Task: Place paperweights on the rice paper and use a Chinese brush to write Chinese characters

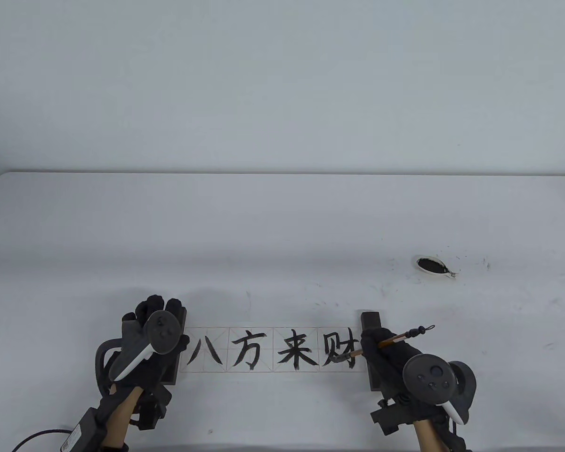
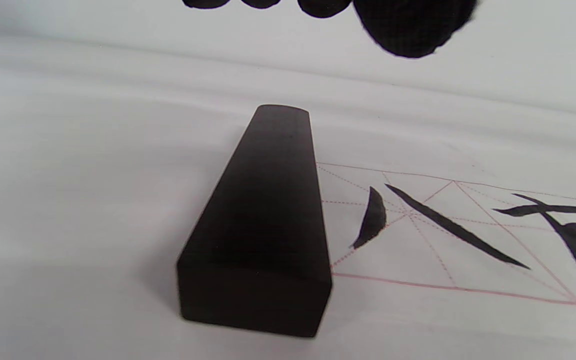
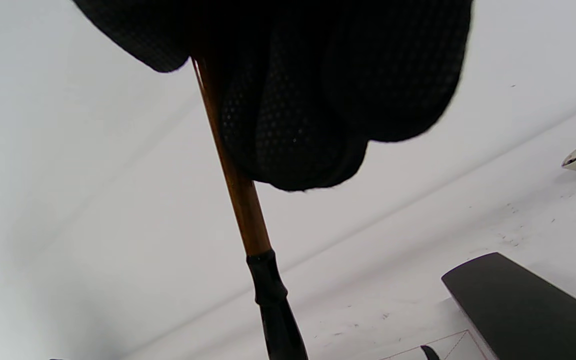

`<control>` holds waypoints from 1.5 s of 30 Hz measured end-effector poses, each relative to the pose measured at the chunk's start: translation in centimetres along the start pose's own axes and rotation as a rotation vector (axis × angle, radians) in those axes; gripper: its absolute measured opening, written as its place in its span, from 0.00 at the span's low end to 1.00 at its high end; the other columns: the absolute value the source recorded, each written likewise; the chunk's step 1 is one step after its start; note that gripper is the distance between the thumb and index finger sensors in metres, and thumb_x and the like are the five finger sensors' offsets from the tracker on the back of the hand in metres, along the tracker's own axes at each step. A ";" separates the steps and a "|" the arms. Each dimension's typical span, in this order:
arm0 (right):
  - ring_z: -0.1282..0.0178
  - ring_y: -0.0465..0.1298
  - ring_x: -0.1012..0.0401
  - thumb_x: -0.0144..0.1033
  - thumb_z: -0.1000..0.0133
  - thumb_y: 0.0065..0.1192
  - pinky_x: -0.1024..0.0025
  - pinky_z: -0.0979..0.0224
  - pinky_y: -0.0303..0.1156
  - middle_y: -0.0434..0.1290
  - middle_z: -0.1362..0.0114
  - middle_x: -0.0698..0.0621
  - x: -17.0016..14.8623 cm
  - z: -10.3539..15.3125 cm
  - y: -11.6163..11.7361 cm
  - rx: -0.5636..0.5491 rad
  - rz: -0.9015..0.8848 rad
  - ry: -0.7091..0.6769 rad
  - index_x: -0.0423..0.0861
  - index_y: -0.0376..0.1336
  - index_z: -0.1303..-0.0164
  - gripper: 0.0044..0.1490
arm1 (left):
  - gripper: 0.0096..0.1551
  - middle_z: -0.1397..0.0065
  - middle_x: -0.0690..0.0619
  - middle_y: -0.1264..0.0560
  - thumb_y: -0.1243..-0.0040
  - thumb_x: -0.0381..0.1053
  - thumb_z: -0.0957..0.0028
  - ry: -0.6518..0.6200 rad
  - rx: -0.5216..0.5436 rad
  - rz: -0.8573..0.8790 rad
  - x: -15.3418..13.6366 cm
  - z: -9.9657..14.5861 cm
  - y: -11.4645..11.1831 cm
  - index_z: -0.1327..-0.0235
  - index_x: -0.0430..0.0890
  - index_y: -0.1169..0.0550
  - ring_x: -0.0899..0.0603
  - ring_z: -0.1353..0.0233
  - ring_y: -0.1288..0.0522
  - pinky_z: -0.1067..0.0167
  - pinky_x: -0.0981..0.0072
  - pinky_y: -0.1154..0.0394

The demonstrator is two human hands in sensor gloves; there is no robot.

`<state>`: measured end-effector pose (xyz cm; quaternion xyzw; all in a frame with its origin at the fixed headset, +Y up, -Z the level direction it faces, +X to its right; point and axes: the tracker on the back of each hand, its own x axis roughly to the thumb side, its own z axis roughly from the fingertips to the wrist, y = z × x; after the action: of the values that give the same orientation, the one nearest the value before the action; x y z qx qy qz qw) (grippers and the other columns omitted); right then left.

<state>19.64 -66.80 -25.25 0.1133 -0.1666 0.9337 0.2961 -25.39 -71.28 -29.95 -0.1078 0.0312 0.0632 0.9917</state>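
Two hands are working over a wide white surface (image 1: 282, 226), ink-flecked toward its right. Rice paper (image 1: 268, 349), gridded in red and carrying four black characters, is lying near the front edge. Dark block paperweights are pinning each end: the left paperweight (image 2: 263, 220) is sitting on the paper's left end, the right paperweight (image 1: 371, 322) on its right end. The left hand (image 1: 153, 329) is hovering above the left paperweight with fingers loosely relaxed, gripping nothing. The right hand (image 1: 386, 358) is curling its fingers round the brush (image 3: 245, 210), whose dark tip is reaching toward the last character. An ink dish (image 1: 432, 265) is sitting well behind the paper, to the right.
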 end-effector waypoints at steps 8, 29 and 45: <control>0.64 0.86 0.58 0.47 0.42 0.60 0.68 0.60 0.82 0.85 0.56 0.46 -0.5 0.0 -1.3 -0.103 -0.075 0.023 0.38 0.73 0.49 0.27 | 0.49 0.08 0.47 0.63 0.54 0.63 0.44 0.015 -0.002 0.028 -0.6 -0.1 0.5 0.12 0.60 0.58 0.35 0.09 0.60 0.17 0.45 0.66; 0.64 0.86 0.58 0.42 0.43 0.63 0.69 0.61 0.82 0.85 0.57 0.43 1.6 -0.1 -2.3 -0.152 -0.049 -0.109 0.35 0.72 0.44 0.27 | 0.49 0.08 0.48 0.63 0.54 0.63 0.44 -0.017 0.046 0.021 -0.1 0.3 0.5 0.12 0.61 0.58 0.36 0.08 0.61 0.17 0.45 0.66; 0.44 0.83 0.52 0.31 0.41 0.61 0.61 0.47 0.81 0.78 0.38 0.38 1.3 -2.3 -8.0 -0.224 0.538 -0.094 0.39 0.62 0.29 0.29 | 0.49 0.08 0.48 0.63 0.54 0.63 0.44 -0.015 0.061 0.030 -0.3 0.4 0.6 0.12 0.60 0.59 0.36 0.08 0.61 0.17 0.45 0.66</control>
<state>23.11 -59.15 -24.99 0.0749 -0.3064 0.9481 0.0405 -25.74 -70.63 -29.71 -0.0768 0.0272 0.0778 0.9936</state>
